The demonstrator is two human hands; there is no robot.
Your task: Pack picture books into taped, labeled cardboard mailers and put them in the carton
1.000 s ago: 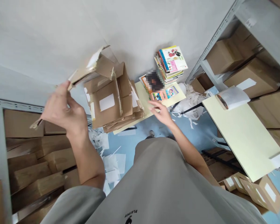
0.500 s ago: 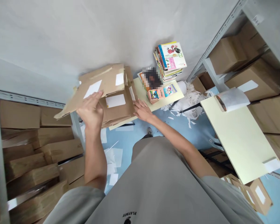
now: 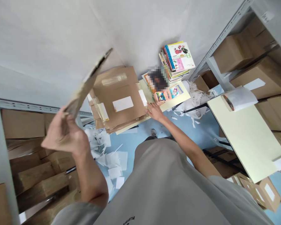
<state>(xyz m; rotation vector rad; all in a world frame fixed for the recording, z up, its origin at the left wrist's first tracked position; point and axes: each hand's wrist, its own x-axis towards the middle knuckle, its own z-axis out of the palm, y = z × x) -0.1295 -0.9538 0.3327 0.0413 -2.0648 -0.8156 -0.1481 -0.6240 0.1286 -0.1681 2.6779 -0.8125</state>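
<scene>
My left hand (image 3: 65, 134) grips a flattened brown cardboard piece (image 3: 89, 84) by its lower end and holds it up edge-on, to the left of a stack of flattened cardboard mailers (image 3: 118, 100). That stack lies on a pale yellow table (image 3: 180, 95); its top piece carries a white label. My right hand (image 3: 154, 112) rests with fingers spread against the right edge of the stack. Thin colourful books (image 3: 168, 93) lie just right of that hand.
A taller pile of books (image 3: 178, 59) stands at the table's far end by the wall. A second pale yellow table (image 3: 245, 137) with a white wrapped packet (image 3: 240, 98) is at right. Metal shelves of cardboard boxes flank both sides (image 3: 28, 156). Paper scraps (image 3: 112, 159) litter the blue floor.
My left hand has lifted the cardboard piece off the stack and swung it up and left, edge-on. My right hand stays at the stack's right edge.
</scene>
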